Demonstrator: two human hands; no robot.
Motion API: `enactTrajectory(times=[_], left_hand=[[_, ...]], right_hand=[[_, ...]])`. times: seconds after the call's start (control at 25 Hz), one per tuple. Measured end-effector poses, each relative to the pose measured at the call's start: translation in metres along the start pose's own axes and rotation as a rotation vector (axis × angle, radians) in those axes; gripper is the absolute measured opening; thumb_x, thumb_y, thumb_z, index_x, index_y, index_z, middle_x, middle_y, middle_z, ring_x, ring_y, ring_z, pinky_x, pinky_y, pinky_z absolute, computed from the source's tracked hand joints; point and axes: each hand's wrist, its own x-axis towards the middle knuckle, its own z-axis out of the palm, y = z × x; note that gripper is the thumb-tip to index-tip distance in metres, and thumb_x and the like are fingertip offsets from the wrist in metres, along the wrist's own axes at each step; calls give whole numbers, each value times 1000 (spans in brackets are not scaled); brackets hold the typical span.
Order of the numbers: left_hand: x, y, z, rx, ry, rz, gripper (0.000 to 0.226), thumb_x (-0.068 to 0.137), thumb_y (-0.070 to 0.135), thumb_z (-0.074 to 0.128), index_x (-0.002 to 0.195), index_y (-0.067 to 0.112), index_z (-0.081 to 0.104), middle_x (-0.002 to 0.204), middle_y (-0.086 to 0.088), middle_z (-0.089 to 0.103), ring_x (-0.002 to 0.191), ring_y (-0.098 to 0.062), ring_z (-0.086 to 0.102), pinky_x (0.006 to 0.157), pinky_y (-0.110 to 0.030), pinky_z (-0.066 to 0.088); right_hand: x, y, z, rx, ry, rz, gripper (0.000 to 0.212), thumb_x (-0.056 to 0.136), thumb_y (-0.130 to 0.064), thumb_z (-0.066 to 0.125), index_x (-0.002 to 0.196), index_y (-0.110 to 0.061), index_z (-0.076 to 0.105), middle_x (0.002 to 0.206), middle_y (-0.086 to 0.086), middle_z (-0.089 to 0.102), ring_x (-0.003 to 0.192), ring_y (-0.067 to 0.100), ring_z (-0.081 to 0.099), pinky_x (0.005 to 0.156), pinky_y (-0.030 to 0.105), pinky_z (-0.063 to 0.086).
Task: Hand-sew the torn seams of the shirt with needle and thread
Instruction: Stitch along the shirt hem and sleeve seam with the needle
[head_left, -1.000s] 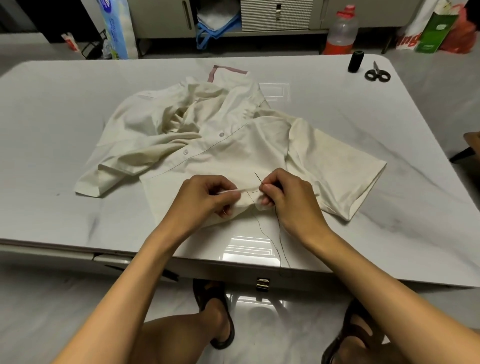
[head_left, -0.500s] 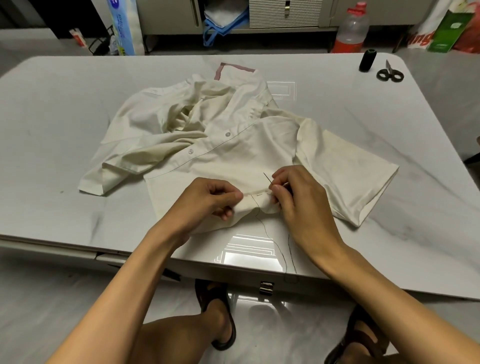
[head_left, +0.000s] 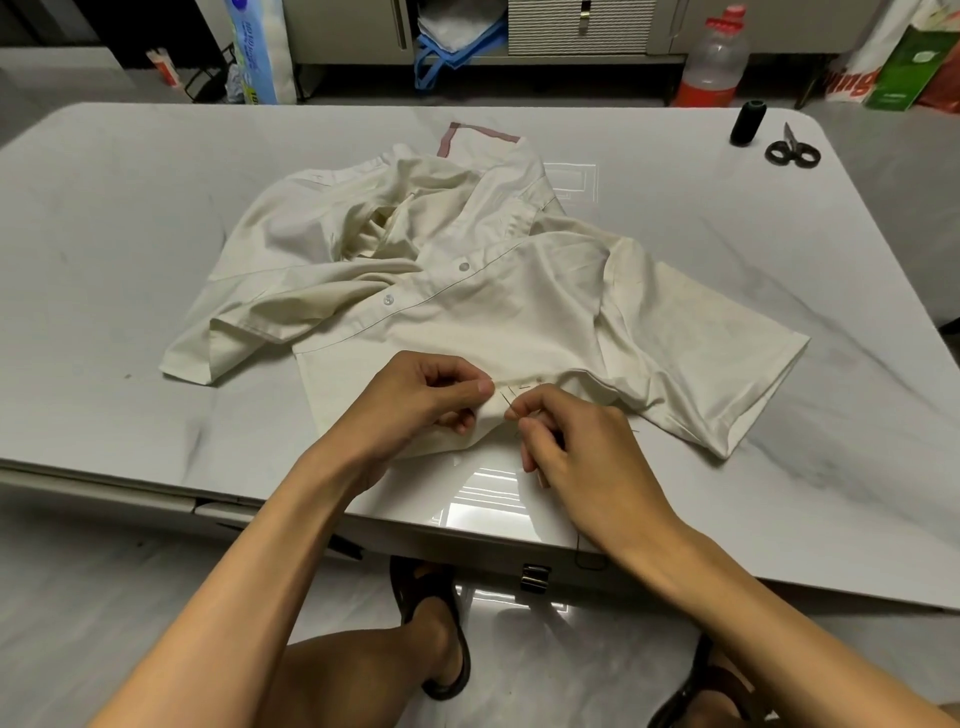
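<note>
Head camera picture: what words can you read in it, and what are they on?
"ing": red letters, cut off at the start, on the white bag.
Blue and white package: print too blurred to read.
Green box: label too small to read.

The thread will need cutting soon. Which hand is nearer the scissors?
Right. The right hand pinches the needle at the near hem of the shirt, well short and left of the scissors by the table's far right corner; the left hand, gripping the shirt, lies even further left.
</note>
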Motion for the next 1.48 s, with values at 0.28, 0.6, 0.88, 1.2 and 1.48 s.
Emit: enactTrajectory(times=[0.28,0.6,0.88,1.2,1.48], left_hand=[[-1,1,-1,8,-3,-2,13,91,10,69,90,-2,72,72,-9,63,66,-19,56,68,-23,49],[-1,1,0,8,-5,0,10,91,10,69,88,1,72,71,-8,63,65,-18,56,66,-21,49],[0,0,0,27,-4,16,14,91,11,69,92,-3,72,72,-10,63,65,-18,56,65,-20,48],[-3,4,3,86,27,71,7,89,9,72,86,4,74,69,-8,65,64,-17,57,65,-20,47],[-3,3,6,217,114,197,8,88,10,74,80,8,73,64,-3,67,59,-14,58,66,-27,46]], right_hand=[[1,1,0,18,-17,44,19,95,-10,51,97,-19,68,61,-2,64,61,10,58,63,21,44],[1,0,-1,13,-22,45,21,95,-9,50,97,-20,68,61,-1,63,59,12,57,59,19,42],[1,-1,-1,-3,-23,63,23,95,-10,50,99,-21,70,62,0,63,60,14,57,61,24,43],[3,-2,3,11,12,84,21,94,-8,50,94,-16,69,60,-2,64,57,9,56,59,21,43],[4,-9,4,92,40,125,18,93,-9,52,87,-13,68,56,0,64,52,9,55,63,28,48]])
